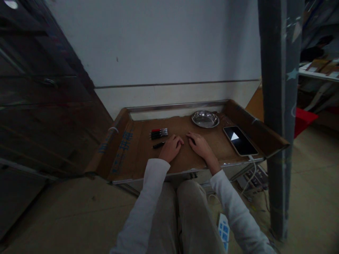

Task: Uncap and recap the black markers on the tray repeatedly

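My left hand [171,148] rests on the brown cardboard lining of a small table, fingers loosely bent and a little apart. Just left of it lies a single black pen [159,145]; its right end meets the edge of the hand, and whether they touch I cannot tell. Above that pen is a row of several pens [159,133], red at the top and black below, lying side by side. My right hand [199,144] lies palm down on the cardboard, fingers stretched toward the left, holding nothing. A shiny round metal dish [205,119] stands beyond it.
A phone [240,140] with a white cable lies at the right of the table. Raised cardboard sides [261,132] border the surface. A wrapped grey post [278,106] stands close on the right, a wall [164,46] behind. A person [315,51] is in the far right background.
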{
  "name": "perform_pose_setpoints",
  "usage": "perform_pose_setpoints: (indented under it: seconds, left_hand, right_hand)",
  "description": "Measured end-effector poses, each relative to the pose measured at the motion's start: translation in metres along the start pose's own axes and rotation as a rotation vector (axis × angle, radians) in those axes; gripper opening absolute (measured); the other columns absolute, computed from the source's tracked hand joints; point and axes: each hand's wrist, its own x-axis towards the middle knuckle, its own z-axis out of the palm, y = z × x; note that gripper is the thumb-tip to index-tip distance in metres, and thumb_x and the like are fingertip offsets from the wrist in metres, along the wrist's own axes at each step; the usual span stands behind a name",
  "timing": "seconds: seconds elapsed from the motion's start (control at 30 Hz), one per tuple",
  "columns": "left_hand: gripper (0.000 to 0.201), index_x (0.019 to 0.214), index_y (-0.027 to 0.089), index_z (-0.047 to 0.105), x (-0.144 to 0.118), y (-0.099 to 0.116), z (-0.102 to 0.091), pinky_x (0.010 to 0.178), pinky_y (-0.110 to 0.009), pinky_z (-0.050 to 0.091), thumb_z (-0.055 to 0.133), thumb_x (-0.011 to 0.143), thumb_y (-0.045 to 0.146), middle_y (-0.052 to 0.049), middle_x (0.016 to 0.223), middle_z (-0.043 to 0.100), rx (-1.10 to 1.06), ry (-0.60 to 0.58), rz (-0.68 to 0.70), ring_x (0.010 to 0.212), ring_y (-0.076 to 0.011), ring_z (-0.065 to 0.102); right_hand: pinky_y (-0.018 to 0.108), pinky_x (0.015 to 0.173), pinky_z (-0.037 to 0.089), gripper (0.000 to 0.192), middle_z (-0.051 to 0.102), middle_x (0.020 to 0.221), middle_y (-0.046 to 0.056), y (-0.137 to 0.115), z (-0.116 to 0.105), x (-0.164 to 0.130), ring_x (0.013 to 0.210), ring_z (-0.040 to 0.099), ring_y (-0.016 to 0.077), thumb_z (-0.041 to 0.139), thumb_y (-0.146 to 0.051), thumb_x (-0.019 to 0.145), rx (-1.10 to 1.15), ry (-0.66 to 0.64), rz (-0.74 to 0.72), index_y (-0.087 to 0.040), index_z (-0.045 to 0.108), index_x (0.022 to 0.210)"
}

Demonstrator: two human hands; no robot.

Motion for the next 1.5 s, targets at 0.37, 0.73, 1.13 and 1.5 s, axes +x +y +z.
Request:
perform_pose_setpoints:
  seconds: [0.37, 0.73, 1.13, 1.5]
  left_hand:
    - [0.016, 0.089, 0.019, 0.057, -0.001, 0.000, 0.000, 0.088, -0.031, 0.044, 0.042, 0.087, 0.013, -0.004, 0.097, 0.053, 0.008, 0.002, 0.002, 0.091, -0.0159, 0.056]
    - [0.022, 0.104, 0.017, 0.056, -0.035, 0.006, -0.026, 0.088, -0.043, 0.038, 0.043, 0.086, 0.018, -0.012, 0.107, 0.055, 0.469, 0.237, -0.309, 0.103, -0.0286, 0.049]
    - [0.015, 0.098, 0.018, 0.059, -0.005, -0.020, -0.029, 0.091, -0.034, 0.044, 0.053, 0.086, 0.023, -0.007, 0.102, 0.060, -0.048, 0.154, -0.139, 0.100, -0.0196, 0.057]
    - [0.041, 0.113, 0.019, 0.050, 0.072, -0.018, -0.028, 0.074, -0.028, 0.049, 0.067, 0.075, 0.020, -0.002, 0.089, 0.062, -0.385, 0.313, -0.125, 0.076, -0.0124, 0.061]
  right_hand:
    - [0.040, 0.105, 0.038, 0.035, 0.057, 0.127, 0.013, -0.001, -0.001, 0.000, 0.119, 0.052, 0.0223, 0.043, -0.016, 0.087, 0.012, -0.002, 0.008, -0.015, 0.060, 0.118]
    - [0.039, 0.098, 0.041, 0.031, 0.060, 0.121, 0.012, -0.002, -0.001, 0.002, 0.114, 0.054, 0.0224, 0.042, -0.020, 0.089, -0.025, 0.003, 0.021, -0.017, 0.061, 0.114]
    - [0.023, 0.057, 0.044, 0.036, 0.066, 0.084, 0.004, -0.013, 0.014, 0.062, 0.061, 0.056, 0.0107, 0.040, -0.044, 0.091, 0.676, -0.165, 0.305, -0.017, 0.064, 0.097]
    - [0.020, 0.067, 0.052, 0.020, 0.069, 0.090, 0.005, 0.020, 0.004, 0.079, 0.067, 0.061, 0.0089, 0.049, -0.024, 0.088, 1.291, -0.327, 0.465, -0.017, 0.064, 0.100]
